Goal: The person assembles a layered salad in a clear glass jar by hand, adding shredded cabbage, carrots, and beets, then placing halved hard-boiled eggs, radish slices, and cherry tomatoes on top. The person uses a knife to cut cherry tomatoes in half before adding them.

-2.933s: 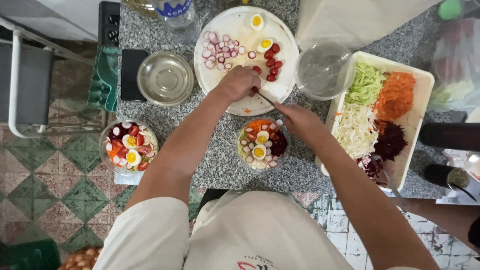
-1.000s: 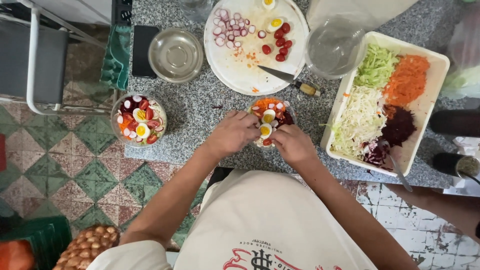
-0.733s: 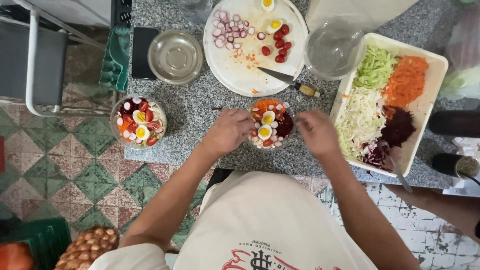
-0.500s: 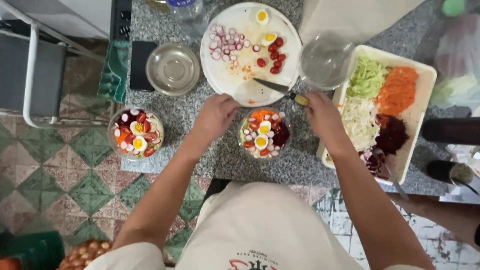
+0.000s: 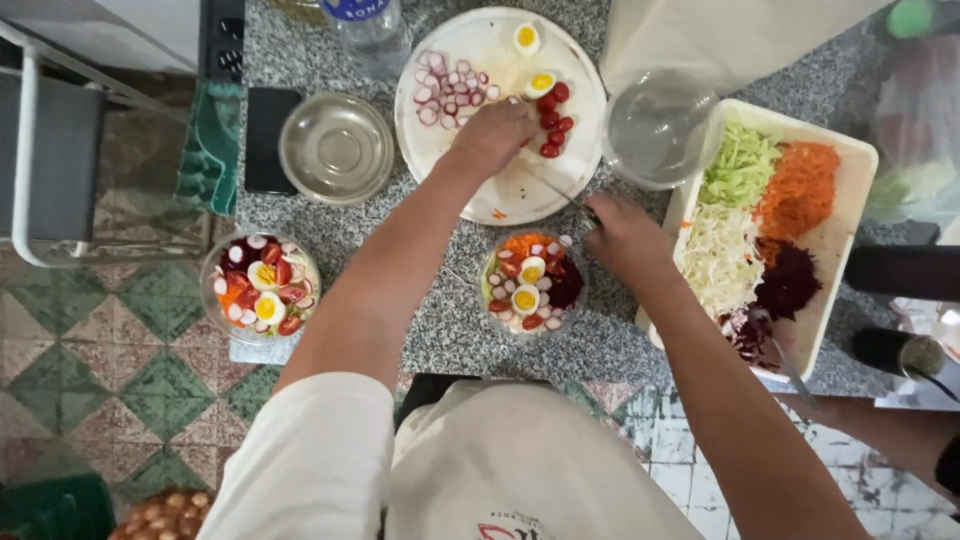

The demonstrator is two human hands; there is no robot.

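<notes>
Both hands above salad bowl — apart

Fingertips of left hand hidden from above on white plate; contact with anything there impossible to tell. Knife mostly covered by right hand, only a blurred sliver of blade visible left of the knuckles; handle unseen. Plastic bottle cut off by top edge of frame. Basket of brown eggs cropped at bottom left. Green lid and plastic bags at upper right blurred, contents unclear. Dark objects at right edge cut off, kind unclear. Far end of white tray partly under another person's forearm, lower right.
</notes>
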